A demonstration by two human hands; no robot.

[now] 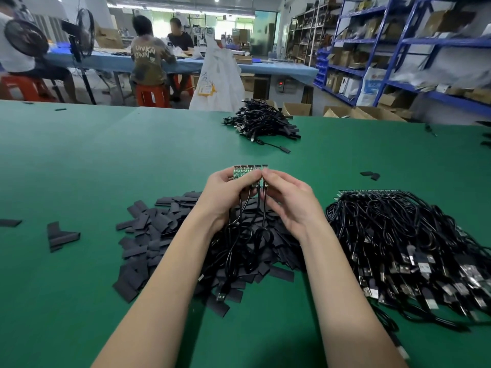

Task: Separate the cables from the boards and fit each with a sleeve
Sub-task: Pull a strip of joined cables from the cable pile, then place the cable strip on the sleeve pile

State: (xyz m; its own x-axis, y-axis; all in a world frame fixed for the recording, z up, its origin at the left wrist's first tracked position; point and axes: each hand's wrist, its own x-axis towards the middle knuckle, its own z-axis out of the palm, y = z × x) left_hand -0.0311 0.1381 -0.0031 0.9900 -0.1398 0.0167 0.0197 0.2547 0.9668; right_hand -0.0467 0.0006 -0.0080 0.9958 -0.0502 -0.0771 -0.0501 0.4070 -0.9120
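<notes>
Hands, left [228, 192] and right [285, 197], pinch the board strip [249, 171], seemingly to snap one cabled board off.

Both my forearms reach out over the table's near edge | left hand [225, 193] fingers curled, pinching | right hand [288, 200] likewise, fingertips meeting

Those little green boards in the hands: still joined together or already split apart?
Joined, it seems: the boards form one even row gripped by both hands, left and right.
</notes>
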